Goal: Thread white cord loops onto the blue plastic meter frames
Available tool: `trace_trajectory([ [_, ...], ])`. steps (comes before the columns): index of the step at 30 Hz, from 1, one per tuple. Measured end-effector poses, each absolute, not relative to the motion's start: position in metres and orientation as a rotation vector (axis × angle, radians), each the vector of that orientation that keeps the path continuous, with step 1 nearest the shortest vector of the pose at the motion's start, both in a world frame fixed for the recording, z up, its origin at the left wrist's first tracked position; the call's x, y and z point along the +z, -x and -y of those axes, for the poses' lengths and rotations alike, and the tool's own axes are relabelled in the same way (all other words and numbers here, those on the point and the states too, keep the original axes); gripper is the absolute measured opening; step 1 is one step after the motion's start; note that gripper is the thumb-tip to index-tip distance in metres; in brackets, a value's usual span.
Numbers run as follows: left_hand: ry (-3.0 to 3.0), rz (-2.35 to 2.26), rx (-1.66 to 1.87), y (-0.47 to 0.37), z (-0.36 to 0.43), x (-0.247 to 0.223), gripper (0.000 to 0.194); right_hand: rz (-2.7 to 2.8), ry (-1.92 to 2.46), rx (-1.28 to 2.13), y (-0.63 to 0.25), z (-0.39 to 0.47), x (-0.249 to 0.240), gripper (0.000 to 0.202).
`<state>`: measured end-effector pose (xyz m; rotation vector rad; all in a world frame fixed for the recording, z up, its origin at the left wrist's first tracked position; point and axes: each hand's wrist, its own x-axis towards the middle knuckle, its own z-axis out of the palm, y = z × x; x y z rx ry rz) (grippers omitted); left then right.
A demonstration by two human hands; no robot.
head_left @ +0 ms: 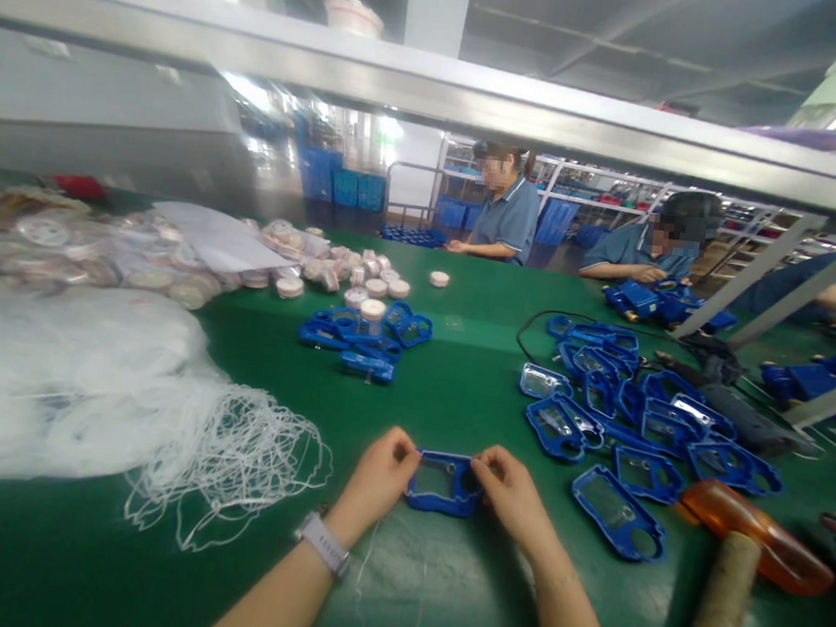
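Note:
A blue plastic housing [444, 503] with a clear rectangular window is held low over the green table, between my two hands. The fingers of my left hand [382, 473] pinch its left end. At its right end, my right hand [511, 490] grips the upper corner with thumb and finger. A thin white cord [359, 594] loops on the table beneath my hands. To the left lies a tangled bundle of white cords [242, 454]. More blue housings [617, 510] with windows are spread to the right.
A mallet with an orange head [766, 539] lies at the right. White tape rolls [398, 289] and a few blue housings [367, 366] sit ahead, near a large plastic bag [64, 378]. A metal shelf beam [440, 89] crosses overhead. Co-workers [508, 219] work across the table.

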<state>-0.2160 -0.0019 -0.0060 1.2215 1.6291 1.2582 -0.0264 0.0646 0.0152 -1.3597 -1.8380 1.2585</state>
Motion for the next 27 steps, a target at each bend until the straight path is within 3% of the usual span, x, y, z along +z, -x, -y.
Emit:
trace_trajectory([
  [10, -1.047, -1.528, 1.316, 0.222, 0.0, -0.012, 0.012, 1.726, 1.319, 1.602, 0.031, -0.06, 0.009, 0.033],
  [27, -0.978, -1.453, 1.382, 0.23, 0.007, 0.0, 0.021, 1.657, 1.219, 1.61, 0.046, -0.043, 0.01, 0.036],
])
